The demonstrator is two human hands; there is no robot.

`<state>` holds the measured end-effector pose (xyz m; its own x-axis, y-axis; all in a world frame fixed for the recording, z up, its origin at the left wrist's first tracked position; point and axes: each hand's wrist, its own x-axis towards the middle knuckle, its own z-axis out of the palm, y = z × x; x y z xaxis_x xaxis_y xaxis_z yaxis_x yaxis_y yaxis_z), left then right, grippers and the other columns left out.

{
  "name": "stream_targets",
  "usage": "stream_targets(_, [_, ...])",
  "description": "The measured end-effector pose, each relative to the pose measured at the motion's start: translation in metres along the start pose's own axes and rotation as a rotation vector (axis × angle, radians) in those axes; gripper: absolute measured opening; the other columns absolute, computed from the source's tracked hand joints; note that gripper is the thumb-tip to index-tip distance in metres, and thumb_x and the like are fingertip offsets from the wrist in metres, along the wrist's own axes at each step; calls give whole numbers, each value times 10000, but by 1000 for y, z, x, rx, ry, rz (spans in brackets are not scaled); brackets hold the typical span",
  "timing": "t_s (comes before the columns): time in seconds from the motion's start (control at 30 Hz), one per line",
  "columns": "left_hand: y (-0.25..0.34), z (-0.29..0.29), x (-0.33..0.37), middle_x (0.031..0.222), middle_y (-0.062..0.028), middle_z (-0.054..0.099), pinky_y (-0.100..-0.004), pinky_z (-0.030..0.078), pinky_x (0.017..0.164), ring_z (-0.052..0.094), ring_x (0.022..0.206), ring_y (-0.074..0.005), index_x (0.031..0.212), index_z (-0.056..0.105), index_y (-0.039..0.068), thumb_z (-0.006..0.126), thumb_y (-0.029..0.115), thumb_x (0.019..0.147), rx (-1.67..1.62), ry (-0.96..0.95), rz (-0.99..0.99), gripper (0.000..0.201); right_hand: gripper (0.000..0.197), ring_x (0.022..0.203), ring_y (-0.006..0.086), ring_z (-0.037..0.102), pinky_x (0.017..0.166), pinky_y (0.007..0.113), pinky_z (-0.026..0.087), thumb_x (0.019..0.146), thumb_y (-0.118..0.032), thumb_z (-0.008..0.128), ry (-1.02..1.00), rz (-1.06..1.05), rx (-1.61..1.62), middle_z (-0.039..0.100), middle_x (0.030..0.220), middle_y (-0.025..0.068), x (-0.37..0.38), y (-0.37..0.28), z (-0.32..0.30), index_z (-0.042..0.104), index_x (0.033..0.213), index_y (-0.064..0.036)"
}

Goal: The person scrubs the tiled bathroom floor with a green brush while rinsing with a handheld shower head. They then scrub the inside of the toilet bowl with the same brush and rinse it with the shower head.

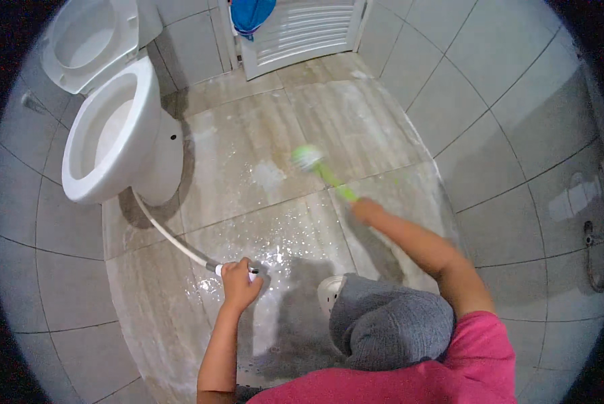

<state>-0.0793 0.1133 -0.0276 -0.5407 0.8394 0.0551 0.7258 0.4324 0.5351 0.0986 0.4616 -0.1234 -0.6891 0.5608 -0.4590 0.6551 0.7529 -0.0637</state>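
My left hand (240, 284) is closed around the white handle of a bidet sprayer (253, 271), low over the wet tiled floor (234, 188). From it a white hose (170, 237) runs back beneath the toilet. My right hand (367, 211), arm stretched forward, grips the handle of a light green scrub brush (329, 176). The brush head is smeared by motion, and I cannot tell whether it touches the tiles. A whitish foam patch (269, 176) lies left of the brush. Water droplets glisten on the floor around the sprayer.
A white toilet (167, 151) with its lid (86, 40) raised stands at the left. At the back is a white louvred door (302, 40) with a blue cloth (251, 15) hanging on it. Grey tiled walls (510, 135) close in both sides. My white shoe (330, 291) is below.
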Motion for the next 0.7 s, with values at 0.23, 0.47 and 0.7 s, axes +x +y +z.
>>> stream_targets(0.23, [0,-1,-3,643,-132,521,-375,324,747,497,716,-307,725,497,26,595,190,549,-9,17,-9,260,453,833,334,553,724,403,431,766,-433,429,45,311,254,576,901,177,-6,15,-22,581,863,-17])
stream_targets(0.47, [-7,-2,-16,698,-146,525,-391,330,756,485,748,-321,760,503,15,604,195,542,39,-35,-42,300,233,798,303,575,680,394,456,762,-181,441,391,684,309,589,848,175,69,98,-56,602,818,-21])
stream_targets(0.7, [-2,-1,-7,713,-144,535,-395,331,769,490,764,-317,778,516,22,596,178,552,-9,-3,-91,287,325,805,306,568,683,397,452,763,-306,430,137,-167,106,584,849,179,118,-120,-30,588,849,-35])
